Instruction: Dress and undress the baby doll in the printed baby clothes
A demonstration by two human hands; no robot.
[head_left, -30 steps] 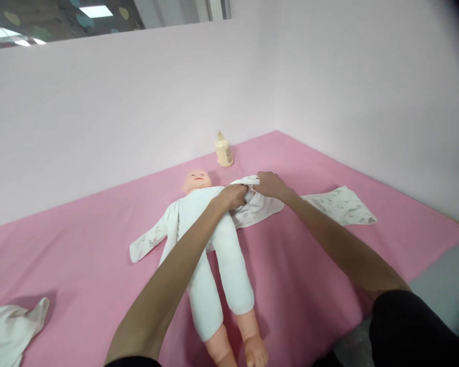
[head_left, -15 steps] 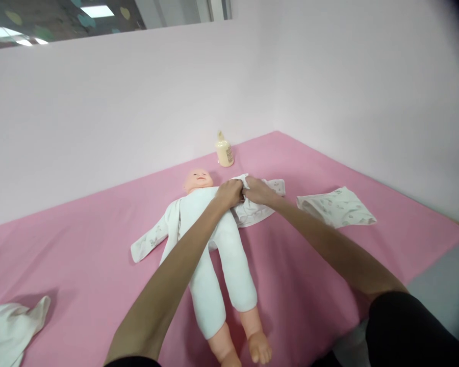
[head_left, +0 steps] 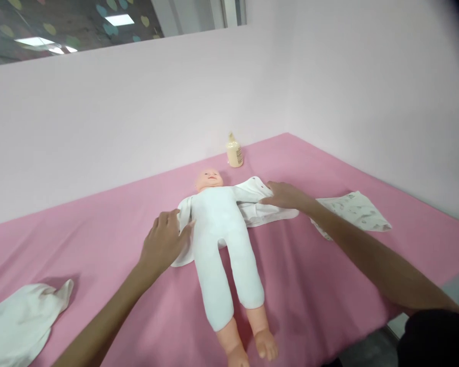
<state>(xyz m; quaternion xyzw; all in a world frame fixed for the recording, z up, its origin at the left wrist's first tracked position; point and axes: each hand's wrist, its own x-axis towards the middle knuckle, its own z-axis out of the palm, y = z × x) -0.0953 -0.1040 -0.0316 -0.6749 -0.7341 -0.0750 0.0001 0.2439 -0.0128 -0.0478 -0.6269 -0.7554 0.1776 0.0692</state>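
A baby doll (head_left: 219, 214) with a white cloth body lies on its back, its feet toward me. Under it spreads a white baby jacket (head_left: 270, 216) with a small print, a sleeve covering the arm on the right. My right hand (head_left: 285, 196) is closed around the end of that sleeve; whether the doll's own hand is inside is hidden. On the other side, my left hand (head_left: 163, 242) rests with fingers apart against the jacket and the doll's side, covering the left sleeve.
A cream pump bottle (head_left: 235, 155) stands behind the doll's head, near the pale wall (head_left: 145, 112). Printed white cloth (head_left: 354, 210) lies to the right on the pink table cover (head_left: 110, 224). Another white cloth (head_left: 25, 321) is crumpled at lower left.
My hands have separated: the left came across the doll to its left side, and the right moved outward to the sleeve's end. The right sleeve, bunched before, is now stretched along the arm.
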